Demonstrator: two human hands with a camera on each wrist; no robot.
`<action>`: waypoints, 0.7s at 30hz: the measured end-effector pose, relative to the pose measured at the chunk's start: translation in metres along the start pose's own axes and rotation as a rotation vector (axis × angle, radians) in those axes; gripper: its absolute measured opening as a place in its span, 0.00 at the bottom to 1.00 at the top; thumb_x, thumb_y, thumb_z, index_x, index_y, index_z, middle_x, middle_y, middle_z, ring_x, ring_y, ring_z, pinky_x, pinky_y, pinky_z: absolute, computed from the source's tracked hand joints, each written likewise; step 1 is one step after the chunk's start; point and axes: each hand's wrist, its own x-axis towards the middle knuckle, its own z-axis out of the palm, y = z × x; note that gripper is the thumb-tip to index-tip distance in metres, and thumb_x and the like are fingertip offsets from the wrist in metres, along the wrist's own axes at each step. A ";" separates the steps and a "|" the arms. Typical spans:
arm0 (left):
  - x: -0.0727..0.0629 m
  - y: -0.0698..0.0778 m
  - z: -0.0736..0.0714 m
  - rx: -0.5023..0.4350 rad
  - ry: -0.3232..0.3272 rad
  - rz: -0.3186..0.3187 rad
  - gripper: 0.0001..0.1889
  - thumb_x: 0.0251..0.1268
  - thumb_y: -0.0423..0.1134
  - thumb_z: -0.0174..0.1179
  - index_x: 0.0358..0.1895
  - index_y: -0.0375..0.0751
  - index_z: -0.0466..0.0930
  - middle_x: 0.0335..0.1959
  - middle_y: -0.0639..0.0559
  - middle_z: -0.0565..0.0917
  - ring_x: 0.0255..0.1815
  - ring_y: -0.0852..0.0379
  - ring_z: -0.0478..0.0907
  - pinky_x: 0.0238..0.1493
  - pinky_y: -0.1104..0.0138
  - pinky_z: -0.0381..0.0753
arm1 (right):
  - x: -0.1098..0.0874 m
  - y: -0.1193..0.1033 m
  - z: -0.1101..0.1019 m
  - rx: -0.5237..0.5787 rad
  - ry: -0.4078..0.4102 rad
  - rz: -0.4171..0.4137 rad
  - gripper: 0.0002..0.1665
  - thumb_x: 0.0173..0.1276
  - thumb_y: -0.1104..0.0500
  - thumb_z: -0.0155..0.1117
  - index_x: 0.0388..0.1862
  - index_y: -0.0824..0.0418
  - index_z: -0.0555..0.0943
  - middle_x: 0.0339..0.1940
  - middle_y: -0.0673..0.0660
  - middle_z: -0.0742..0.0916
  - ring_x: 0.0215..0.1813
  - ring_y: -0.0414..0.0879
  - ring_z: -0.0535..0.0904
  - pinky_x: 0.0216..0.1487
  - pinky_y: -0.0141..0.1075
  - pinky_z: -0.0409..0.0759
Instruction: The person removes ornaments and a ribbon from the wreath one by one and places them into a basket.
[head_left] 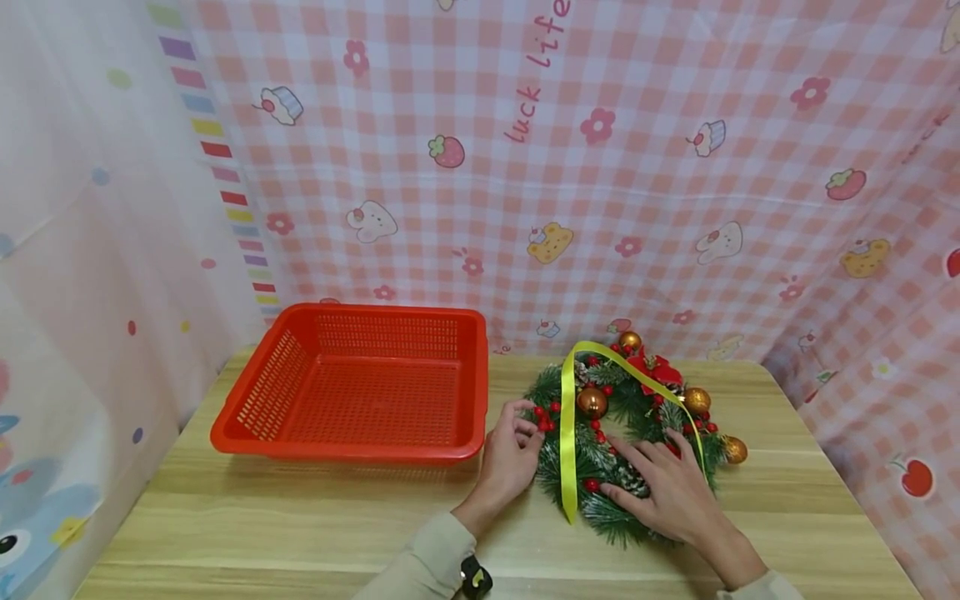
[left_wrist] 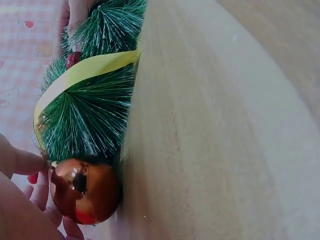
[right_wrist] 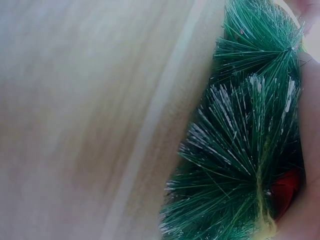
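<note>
The head view is showing the whole wreath lying flat on the table, to the right of a red basket, with a yellow ribbon arching over it. There the left hand is covering whatever sits just under it, but the left wrist view is revealing a shiny copper ball at the wreath's edge. The left thumb and a finger are meeting at the cap of this ball and pinching it, while the other fingers are curving along its far side. The right wrist view is bringing out frosted tips on the green needles and a red petal tucked against the edge of the right hand; it is not showing the fingertips. From the head view, the right fingers are spreading apart and resting on the lower right of the wreath, index and thumb reaching inward over the greenery toward the ring's centre. So the wreath is lying directly beneath the right fingers and just beside the left ones, where red berries are sitting close to the left fingertips.
</note>
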 end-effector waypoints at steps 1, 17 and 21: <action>0.000 0.000 0.000 -0.006 -0.001 -0.002 0.18 0.65 0.30 0.62 0.56 0.49 0.74 0.31 0.58 0.82 0.27 0.66 0.75 0.31 0.70 0.75 | 0.000 0.000 0.000 0.000 0.000 0.000 0.42 0.61 0.31 0.64 0.67 0.53 0.77 0.46 0.56 0.88 0.46 0.53 0.84 0.68 0.62 0.56; 0.004 -0.002 -0.001 -0.210 -0.024 -0.020 0.14 0.73 0.25 0.47 0.57 0.41 0.69 0.34 0.46 0.73 0.25 0.56 0.81 0.29 0.66 0.81 | 0.000 -0.001 -0.001 0.000 -0.037 0.023 0.41 0.61 0.31 0.64 0.67 0.53 0.77 0.47 0.56 0.88 0.47 0.53 0.84 0.69 0.61 0.54; 0.003 0.000 0.000 -0.225 -0.001 0.004 0.13 0.74 0.25 0.47 0.56 0.39 0.69 0.35 0.45 0.73 0.22 0.54 0.80 0.28 0.65 0.81 | 0.001 -0.001 -0.001 0.004 -0.037 0.025 0.41 0.61 0.31 0.64 0.67 0.53 0.77 0.47 0.56 0.88 0.47 0.53 0.84 0.69 0.61 0.54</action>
